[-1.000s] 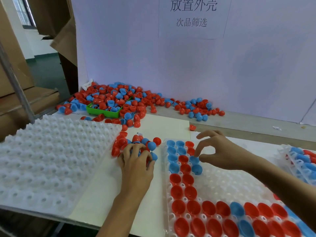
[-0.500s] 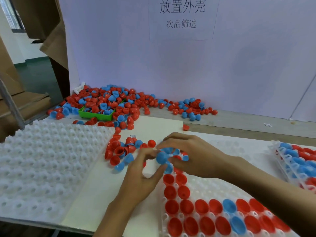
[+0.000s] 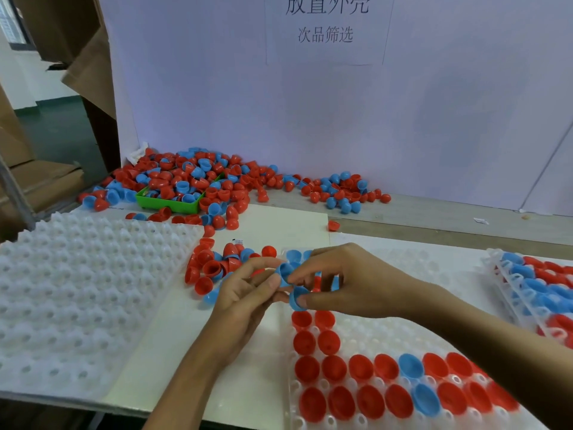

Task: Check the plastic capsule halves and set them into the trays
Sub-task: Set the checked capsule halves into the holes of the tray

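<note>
At the near left lies an empty white moulded plastic tray (image 3: pixel 90 293) of dimpled pockets; beyond it, at the far left, a small green plastic bin (image 3: pixel 169 203) sits buried in a heap of loose red and blue plastic capsule halves (image 3: pixel 192 178). A smaller cluster of halves (image 3: pixel 217 265) lies just left of the hands. At centre, the left hand (image 3: pixel 245 301) pinches one blue capsule half (image 3: pixel 284 271) between thumb and fingertips, while the right hand (image 3: pixel 347 280) grips a second blue capsule half (image 3: pixel 297 297) just below it, the two halves nearly touching. Beneath the right hand, the clear plastic tray (image 3: pixel 372 342) holds rows of seated halves, mostly red. A further filled tray (image 3: pixel 533 283) stands at the far right. To place well, each half should probably be turned open side up, its rim checked for cracks, then pressed squarely into the next vacant pocket. The white wall sign (image 3: pixel 325 29) reads, in its lower line, "次品筛选"; the upper line is cropped.
</note>
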